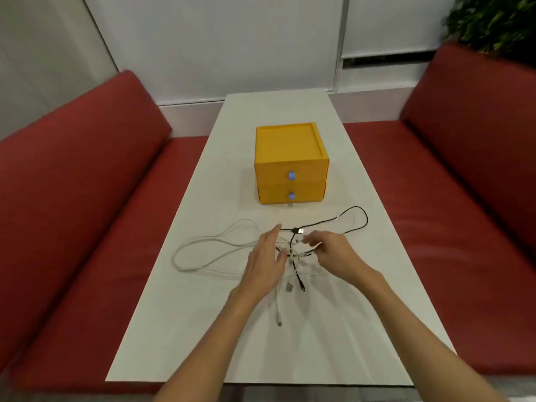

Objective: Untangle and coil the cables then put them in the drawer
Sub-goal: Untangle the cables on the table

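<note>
A white cable [203,242] loops across the white table [179,329] to the left, tangled in the middle with a black cable [359,219] that loops to the right. Loose plug ends lie toward me. My left hand [265,264] hovers over the knot with straight fingers, holding nothing. My right hand [333,252] pinches a strand of white cable at the knot. A yellow two-drawer box [290,163] with blue handles stands behind the cables, both drawers closed.
Red cushioned benches [72,198] run along both sides of the narrow table. A white wall lies beyond the table's far end, and a green plant [493,21] sits at the upper right.
</note>
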### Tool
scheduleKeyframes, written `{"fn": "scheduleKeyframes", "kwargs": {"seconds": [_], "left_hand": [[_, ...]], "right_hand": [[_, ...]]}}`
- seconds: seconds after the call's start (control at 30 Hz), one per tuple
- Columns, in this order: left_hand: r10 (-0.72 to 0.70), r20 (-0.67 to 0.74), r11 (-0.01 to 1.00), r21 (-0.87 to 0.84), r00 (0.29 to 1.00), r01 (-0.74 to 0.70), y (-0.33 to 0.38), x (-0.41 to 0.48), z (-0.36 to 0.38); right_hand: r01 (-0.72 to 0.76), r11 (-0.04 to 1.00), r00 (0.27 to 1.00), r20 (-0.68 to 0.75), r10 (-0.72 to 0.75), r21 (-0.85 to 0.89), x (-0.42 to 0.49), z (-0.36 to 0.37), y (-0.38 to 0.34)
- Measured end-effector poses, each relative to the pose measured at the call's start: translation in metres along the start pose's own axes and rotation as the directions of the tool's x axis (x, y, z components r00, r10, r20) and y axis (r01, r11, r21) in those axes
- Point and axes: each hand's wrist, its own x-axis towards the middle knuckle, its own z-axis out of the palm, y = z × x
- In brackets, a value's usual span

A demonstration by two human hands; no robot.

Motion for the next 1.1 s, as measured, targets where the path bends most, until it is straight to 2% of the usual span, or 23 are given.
{"fn": "scheduleKeyframes", "kwargs": {"seconds": [0.13,0.2,0.3,0.47,0.6,0.7,0.77,0.9,1.03,1.1], "left_hand": [[-0.050,-0.013,0.997,-0.055,0.999,0.050,-0.003,-0.015,0.008],[-0.046,-0.009,0.997,-0.066,0.999,0.046,-0.004,-0.019,0.010],[-0.011,-0.037,0.998,-0.068,0.999,0.008,0.000,-0.015,0.003],[0.087,-0.064,0.978,-0.185,0.994,-0.098,0.027,0.000,-0.021],[0.120,-0.072,0.946,-0.295,0.990,-0.136,0.051,0.022,-0.044],[0.083,-0.079,0.952,-0.287,0.993,-0.102,0.057,0.038,-0.057],[0.067,-0.088,0.919,-0.383,0.994,-0.096,0.062,0.042,-0.063],[0.072,-0.081,0.764,-0.637,0.994,-0.107,0.081,0.043,-0.071],[0.083,-0.119,0.680,-0.719,0.989,-0.143,0.095,0.039,-0.078],[0.069,-0.148,0.617,-0.771,0.987,-0.159,0.099,0.039,-0.083]], "right_hand": [[-0.002,1.000,1.000,0.019,0.003,-0.006,-0.009,0.017,0.000],[0.000,0.999,1.000,-0.029,0.001,0.053,-0.008,0.018,-0.001],[0.043,0.986,0.996,-0.089,-0.029,0.161,-0.006,0.007,-0.013],[0.156,0.969,0.982,-0.139,-0.131,0.189,0.001,-0.021,-0.043],[0.241,0.947,0.950,-0.252,-0.185,0.212,0.007,-0.043,-0.061],[0.258,0.898,0.930,-0.344,-0.130,0.357,0.012,-0.057,-0.063],[0.228,0.885,0.943,-0.319,-0.097,0.406,0.013,-0.061,-0.059],[0.145,0.907,0.981,-0.178,-0.079,0.396,0.011,-0.052,-0.057],[0.099,0.869,0.990,-0.139,-0.036,0.484,0.017,-0.036,-0.053],[0.064,0.896,0.995,-0.100,-0.022,0.440,0.020,-0.027,-0.050]]}}
